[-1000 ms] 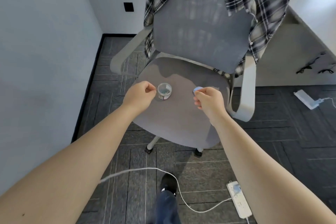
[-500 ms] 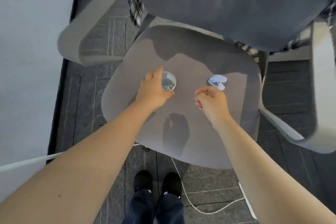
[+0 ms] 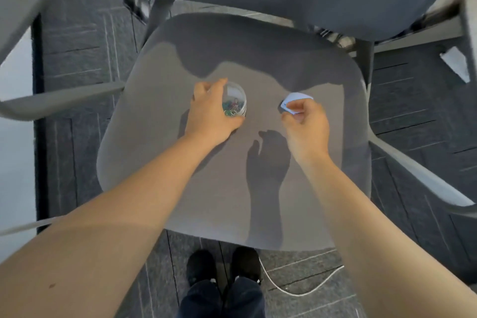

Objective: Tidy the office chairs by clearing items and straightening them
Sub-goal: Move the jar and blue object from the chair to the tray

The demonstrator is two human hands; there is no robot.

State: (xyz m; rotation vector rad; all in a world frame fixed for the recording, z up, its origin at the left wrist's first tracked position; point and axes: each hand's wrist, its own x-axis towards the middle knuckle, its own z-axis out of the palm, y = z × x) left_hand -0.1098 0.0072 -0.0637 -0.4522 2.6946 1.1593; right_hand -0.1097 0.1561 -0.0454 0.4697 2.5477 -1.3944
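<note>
The chair seat (image 3: 206, 188) is showing plain grey. The clear jar (image 3: 236, 100) is holding green and red clips. The stapler (image 3: 296, 98) is looking pale blue, the shoes (image 3: 224, 263) black.

a grey chair seat (image 3: 206, 201) carries a clear tub (image 3: 236, 102) of coloured clips left of centre and a small pale blue stapler (image 3: 296, 99) to its right, the two apart, both toward the far half.
</note>
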